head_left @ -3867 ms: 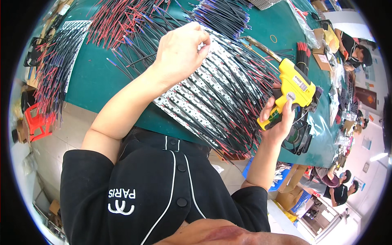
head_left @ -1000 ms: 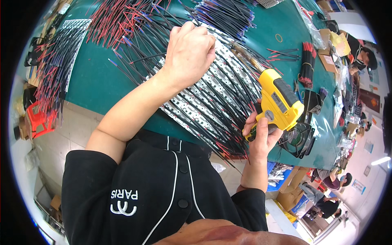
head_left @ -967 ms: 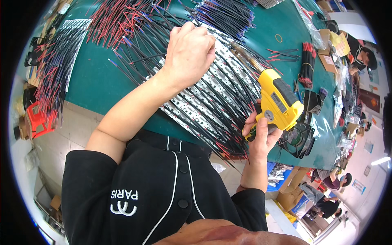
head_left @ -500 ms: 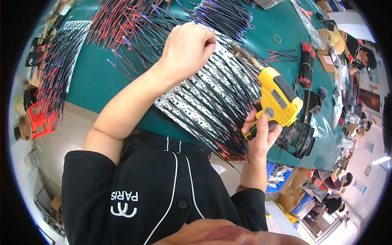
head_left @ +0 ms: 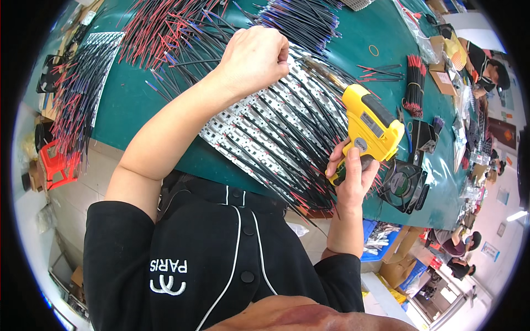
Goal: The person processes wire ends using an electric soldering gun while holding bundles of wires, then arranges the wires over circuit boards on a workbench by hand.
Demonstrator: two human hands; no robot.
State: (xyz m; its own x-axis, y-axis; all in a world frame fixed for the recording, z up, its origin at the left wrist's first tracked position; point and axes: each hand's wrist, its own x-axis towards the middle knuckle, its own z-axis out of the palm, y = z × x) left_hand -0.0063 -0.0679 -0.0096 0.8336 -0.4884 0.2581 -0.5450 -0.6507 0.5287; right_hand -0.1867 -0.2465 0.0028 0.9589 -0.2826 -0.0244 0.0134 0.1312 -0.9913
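Note:
My right hand [head_left: 353, 179] is wrapped round the grip of a yellow soldering gun [head_left: 369, 122], whose tip points up and left over a white circuit-board panel [head_left: 225, 128]. Rows of black wires with red ends [head_left: 290, 157] lie across this panel, and red spots show along its rows. Over the panel's far part, my left hand [head_left: 255, 59] is closed, fingers curled downward. Its fingertips and anything they pinch are hidden behind the hand. The soldering gun's tip lies just right of this hand, among the wires; whether it touches one I cannot tell.
Heaps of red-tipped black wires [head_left: 165, 33] and blue-tipped wires [head_left: 301, 22] cover the far side of the green table [head_left: 353, 52]. A tied wire bundle [head_left: 414, 85] and a black fan [head_left: 406, 186] stand at the right. Another wired panel [head_left: 83, 83] overhangs the left edge.
The soldering gun and my right hand have shifted slightly left and away from me. My left hand has moved a little left and stays closed. The panel also sits slightly further left.

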